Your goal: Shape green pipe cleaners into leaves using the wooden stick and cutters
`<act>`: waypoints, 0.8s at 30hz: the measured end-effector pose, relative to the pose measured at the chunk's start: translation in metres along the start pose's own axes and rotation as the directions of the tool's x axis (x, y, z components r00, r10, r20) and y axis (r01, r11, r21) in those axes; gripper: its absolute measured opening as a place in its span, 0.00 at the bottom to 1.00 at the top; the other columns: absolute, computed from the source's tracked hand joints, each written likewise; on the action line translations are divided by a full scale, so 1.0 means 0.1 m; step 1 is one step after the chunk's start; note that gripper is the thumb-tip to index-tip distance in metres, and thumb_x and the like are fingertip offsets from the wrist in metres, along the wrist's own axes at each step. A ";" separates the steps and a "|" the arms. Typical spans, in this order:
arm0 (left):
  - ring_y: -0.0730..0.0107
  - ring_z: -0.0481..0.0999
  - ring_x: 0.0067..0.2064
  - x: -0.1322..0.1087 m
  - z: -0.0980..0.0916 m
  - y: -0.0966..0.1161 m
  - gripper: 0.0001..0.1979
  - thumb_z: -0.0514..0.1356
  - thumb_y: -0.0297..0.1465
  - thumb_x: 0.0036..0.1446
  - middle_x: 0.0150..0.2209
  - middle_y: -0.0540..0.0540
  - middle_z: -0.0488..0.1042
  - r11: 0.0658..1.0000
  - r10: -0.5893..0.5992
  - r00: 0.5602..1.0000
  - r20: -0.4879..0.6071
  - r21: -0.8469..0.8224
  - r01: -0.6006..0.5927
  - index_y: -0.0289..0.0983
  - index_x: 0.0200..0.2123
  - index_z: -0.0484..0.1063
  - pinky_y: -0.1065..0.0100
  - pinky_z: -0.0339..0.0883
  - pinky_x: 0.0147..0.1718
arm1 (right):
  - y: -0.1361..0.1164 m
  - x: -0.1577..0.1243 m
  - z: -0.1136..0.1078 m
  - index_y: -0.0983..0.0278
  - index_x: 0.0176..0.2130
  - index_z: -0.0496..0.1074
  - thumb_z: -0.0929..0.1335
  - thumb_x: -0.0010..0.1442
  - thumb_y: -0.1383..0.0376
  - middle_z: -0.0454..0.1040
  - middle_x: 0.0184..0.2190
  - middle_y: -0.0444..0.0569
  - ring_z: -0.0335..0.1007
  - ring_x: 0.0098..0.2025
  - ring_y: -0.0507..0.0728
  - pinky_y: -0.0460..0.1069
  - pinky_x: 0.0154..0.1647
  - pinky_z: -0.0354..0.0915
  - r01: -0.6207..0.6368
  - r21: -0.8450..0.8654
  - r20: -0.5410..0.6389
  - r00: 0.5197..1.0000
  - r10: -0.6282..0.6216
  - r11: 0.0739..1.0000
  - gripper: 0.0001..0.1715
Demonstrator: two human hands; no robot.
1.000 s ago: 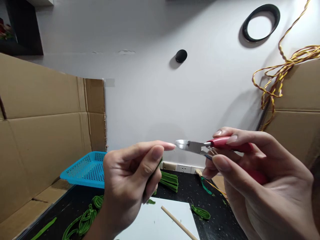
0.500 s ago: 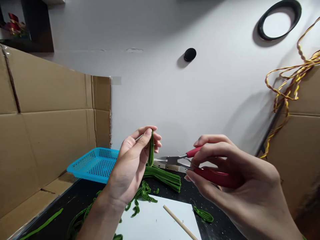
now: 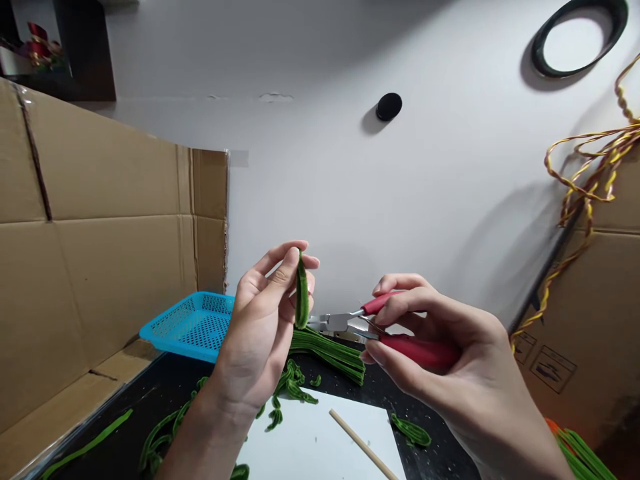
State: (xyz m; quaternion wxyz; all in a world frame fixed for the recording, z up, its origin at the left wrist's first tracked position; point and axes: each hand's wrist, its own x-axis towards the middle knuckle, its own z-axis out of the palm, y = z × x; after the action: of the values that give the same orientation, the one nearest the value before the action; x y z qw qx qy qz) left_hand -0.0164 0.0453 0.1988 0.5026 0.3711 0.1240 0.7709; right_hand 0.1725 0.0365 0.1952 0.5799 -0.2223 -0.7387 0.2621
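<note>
My left hand (image 3: 263,320) pinches the top of a folded green fuzzy strip (image 3: 302,293) between thumb and fingers, and the strip hangs upright. In my right hand (image 3: 445,340) are red-handled pliers (image 3: 420,350), with the fingers wrapped round the handles. The pliers' metal jaws point left, and their tips are close to the lower end of the strip; whether they touch it I cannot tell. Behind and below lies a bundle of green fuzzy stems (image 3: 333,353). Curled green pieces (image 3: 295,387) lie at the edge of a white sheet (image 3: 300,440).
A blue perforated basket (image 3: 195,327) stands behind my left hand. On the white sheet rests a wooden stick (image 3: 363,443), with a green looped piece (image 3: 411,430) to its right. Cardboard (image 3: 120,180) walls the left side; twisted yellow wire (image 3: 590,193) hangs at right.
The pliers and my right hand have moved left, closer to the strip. My left hand has risen slightly with the strip. The view has shifted a little, showing more green stems at lower right.
</note>
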 end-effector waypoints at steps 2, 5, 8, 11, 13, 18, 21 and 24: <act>0.83 0.69 0.24 0.00 -0.01 0.00 0.03 0.69 0.27 0.64 0.33 0.48 0.79 1.000 0.002 1.000 -0.002 -0.001 -0.002 0.34 0.40 0.82 0.83 0.66 0.21 | 0.00 0.00 0.03 0.59 0.34 0.81 0.81 0.53 0.68 0.74 0.40 0.51 0.76 0.41 0.55 0.43 0.35 0.77 -0.006 0.031 0.003 1.000 0.006 0.999 0.10; 0.84 0.69 0.24 -0.01 -0.02 0.00 0.03 0.69 0.27 0.64 0.33 0.48 0.78 1.000 -0.004 1.000 -0.002 -0.005 0.004 0.34 0.41 0.82 0.83 0.66 0.21 | 0.01 0.00 0.07 0.59 0.34 0.81 0.82 0.52 0.68 0.74 0.40 0.50 0.75 0.39 0.54 0.43 0.34 0.76 -0.029 0.077 0.013 1.000 0.028 0.997 0.10; 0.85 0.66 0.23 -0.01 -0.01 0.00 0.03 0.68 0.27 0.65 0.33 0.49 0.78 1.000 -0.023 1.000 -0.010 -0.012 0.023 0.34 0.41 0.82 0.83 0.66 0.21 | 0.02 0.00 0.08 0.59 0.34 0.81 0.82 0.53 0.68 0.73 0.41 0.50 0.74 0.38 0.53 0.44 0.34 0.76 -0.041 0.111 0.009 0.999 0.040 0.993 0.11; 0.85 0.66 0.24 -0.01 0.00 -0.02 0.03 0.68 0.26 0.65 0.33 0.49 0.77 0.999 -0.031 1.000 -0.003 -0.018 0.031 0.34 0.41 0.81 0.83 0.65 0.21 | 0.03 0.00 0.08 0.59 0.34 0.81 0.82 0.53 0.68 0.73 0.41 0.50 0.74 0.38 0.53 0.44 0.35 0.76 -0.043 0.126 0.000 0.999 0.043 0.991 0.10; 0.83 0.68 0.26 0.00 0.01 -0.03 0.03 0.67 0.26 0.65 0.34 0.49 0.76 1.000 -0.022 1.000 0.014 -0.019 0.022 0.34 0.42 0.81 0.83 0.65 0.22 | 0.04 0.00 0.09 0.59 0.34 0.81 0.82 0.52 0.68 0.73 0.41 0.50 0.74 0.38 0.53 0.45 0.35 0.75 -0.054 0.131 0.008 0.999 0.053 0.990 0.11; 0.83 0.67 0.26 -0.04 0.03 -0.03 0.03 0.66 0.25 0.66 0.34 0.50 0.74 1.000 -0.012 1.000 -0.007 -0.013 0.012 0.34 0.43 0.80 0.82 0.67 0.24 | 0.06 0.01 0.14 0.58 0.36 0.81 0.82 0.52 0.68 0.73 0.43 0.48 0.74 0.37 0.51 0.42 0.35 0.74 -0.075 0.141 0.030 0.997 0.071 0.987 0.12; 0.83 0.67 0.26 -0.06 0.05 -0.03 0.04 0.65 0.23 0.66 0.35 0.50 0.73 1.000 -0.016 0.998 -0.057 -0.018 0.015 0.34 0.43 0.79 0.82 0.66 0.24 | 0.07 0.02 0.17 0.59 0.36 0.81 0.82 0.53 0.69 0.72 0.43 0.47 0.74 0.36 0.50 0.42 0.36 0.75 -0.067 0.146 0.036 0.997 0.063 0.987 0.12; 0.82 0.67 0.26 -0.06 0.07 -0.04 0.03 0.63 0.23 0.67 0.35 0.50 0.73 1.000 0.001 0.996 -0.094 -0.024 -0.003 0.34 0.42 0.78 0.81 0.67 0.23 | 0.08 0.02 0.21 0.59 0.35 0.81 0.82 0.52 0.69 0.72 0.43 0.48 0.74 0.39 0.52 0.42 0.35 0.75 -0.060 0.134 0.035 0.998 0.056 0.989 0.11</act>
State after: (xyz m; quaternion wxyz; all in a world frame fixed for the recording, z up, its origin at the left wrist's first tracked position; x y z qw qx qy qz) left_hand -0.0079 0.0401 0.1985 0.4998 0.3283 0.1376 0.7896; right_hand 0.1523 0.0413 0.1873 0.5743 -0.1998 -0.7214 0.3314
